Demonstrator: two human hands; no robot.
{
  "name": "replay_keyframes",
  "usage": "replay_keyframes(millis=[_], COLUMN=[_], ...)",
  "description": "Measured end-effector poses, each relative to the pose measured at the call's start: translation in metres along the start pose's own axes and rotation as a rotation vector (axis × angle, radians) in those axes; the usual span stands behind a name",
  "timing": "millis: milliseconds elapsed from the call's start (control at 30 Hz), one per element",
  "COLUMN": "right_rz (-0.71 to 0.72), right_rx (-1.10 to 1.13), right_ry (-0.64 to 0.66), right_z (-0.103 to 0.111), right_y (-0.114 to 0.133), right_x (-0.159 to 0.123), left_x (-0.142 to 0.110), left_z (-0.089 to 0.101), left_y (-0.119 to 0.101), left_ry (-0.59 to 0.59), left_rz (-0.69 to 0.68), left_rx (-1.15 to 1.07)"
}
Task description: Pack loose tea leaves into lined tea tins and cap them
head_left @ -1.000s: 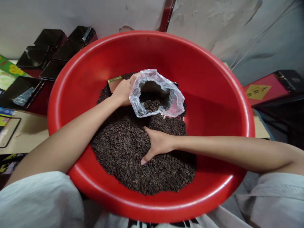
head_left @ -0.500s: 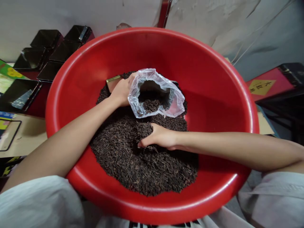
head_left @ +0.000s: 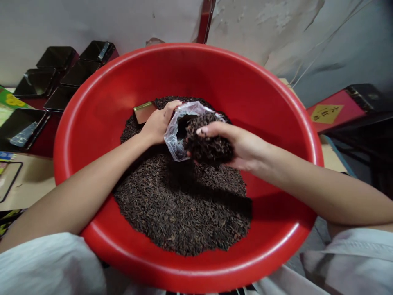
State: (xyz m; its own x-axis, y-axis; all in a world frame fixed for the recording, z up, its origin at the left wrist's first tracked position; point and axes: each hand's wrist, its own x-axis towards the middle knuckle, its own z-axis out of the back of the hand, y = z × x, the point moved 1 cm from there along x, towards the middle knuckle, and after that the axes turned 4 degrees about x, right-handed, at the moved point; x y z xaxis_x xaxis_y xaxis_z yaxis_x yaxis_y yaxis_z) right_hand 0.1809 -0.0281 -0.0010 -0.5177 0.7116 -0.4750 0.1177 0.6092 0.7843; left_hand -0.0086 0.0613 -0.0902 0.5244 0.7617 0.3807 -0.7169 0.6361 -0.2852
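Observation:
A clear plastic bag [head_left: 175,139] stands with its mouth spread, inside a big red basin [head_left: 264,102]. My left hand [head_left: 160,123] grips the bag's left side. Close to the mouth, my right hand [head_left: 236,141] is wrapped round a heaped handful of dark dried tea leaves [head_left: 208,147], which covers much of the opening. More loose tea [head_left: 181,213] lies in a wide pile on the basin's floor. Behind my left hand a pinkish metal piece with a gold edge [head_left: 143,112] sticks out of the pile; its full shape is hidden.
Several dark, open-topped tins [head_left: 58,57] stand left of the basin, some with clear plastic inside. At the right lies a red tin with a yellow label [head_left: 333,110]. A pale, peeling wall [head_left: 245,24] rises behind the basin.
My right hand has come up out of the pile with a handful of tea and moved to the bag's mouth. The left hand keeps its grip on the bag.

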Motion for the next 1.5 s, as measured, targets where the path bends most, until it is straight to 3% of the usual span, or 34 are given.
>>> replay_keyframes(millis=[200,300,400,500,600,667,733,867,933,967,1133,1300,1500], right_rz=[0.306,0.386,0.474,0.720,0.876,0.859,0.779,0.422,0.381,0.431,0.511,0.512,0.325], right_rx=[-0.047,-0.319,-0.792,-1.181,-1.308,-1.311,-1.315,-1.261,-1.238,-1.235,-1.092,-1.094,-1.139], right_ry=[-0.136,-0.136,-0.124,0.052,0.369,0.535,0.562,0.343,0.202,0.152,0.102,0.241,0.248], right_z=[0.013,0.018,0.017,0.008,-0.007,-0.016,-0.022,-0.024,-0.024,-0.024,-0.023,-0.025,-0.035], right_y=[-0.003,-0.002,0.004,0.003,-0.021,-0.047,-0.073,-0.100,-0.099,-0.096,-0.088,-0.088,-0.074], right_x=[0.030,0.034,0.024,0.008,-0.001,0.001,0.010,0.055,0.086,0.102,0.154,0.151,0.140], left_x=[0.001,0.001,0.001,0.001,0.001,0.002,0.002,0.002,0.002,0.001,0.001,0.004,0.008], left_z=[-0.002,0.001,0.003,0.002,0.002,0.003,0.005,0.006,0.005,0.004,0.002,0.006,0.007], left_y=[-0.010,-0.011,-0.009,-0.008,-0.012,-0.016,-0.019,-0.021,-0.019,-0.018,-0.017,-0.018,-0.012], left_ry=[-0.030,-0.007,0.024,0.045,0.037,0.034,0.050,0.071,0.064,0.057,0.046,0.065,0.122], left_rz=[-0.001,0.074,0.108,0.086,0.058,0.061,0.093,0.122,0.106,0.098,0.074,0.123,0.146], left_rx=[-0.054,-0.025,0.025,0.035,0.026,0.035,0.044,0.048,0.057,0.061,0.077,0.041,0.075])
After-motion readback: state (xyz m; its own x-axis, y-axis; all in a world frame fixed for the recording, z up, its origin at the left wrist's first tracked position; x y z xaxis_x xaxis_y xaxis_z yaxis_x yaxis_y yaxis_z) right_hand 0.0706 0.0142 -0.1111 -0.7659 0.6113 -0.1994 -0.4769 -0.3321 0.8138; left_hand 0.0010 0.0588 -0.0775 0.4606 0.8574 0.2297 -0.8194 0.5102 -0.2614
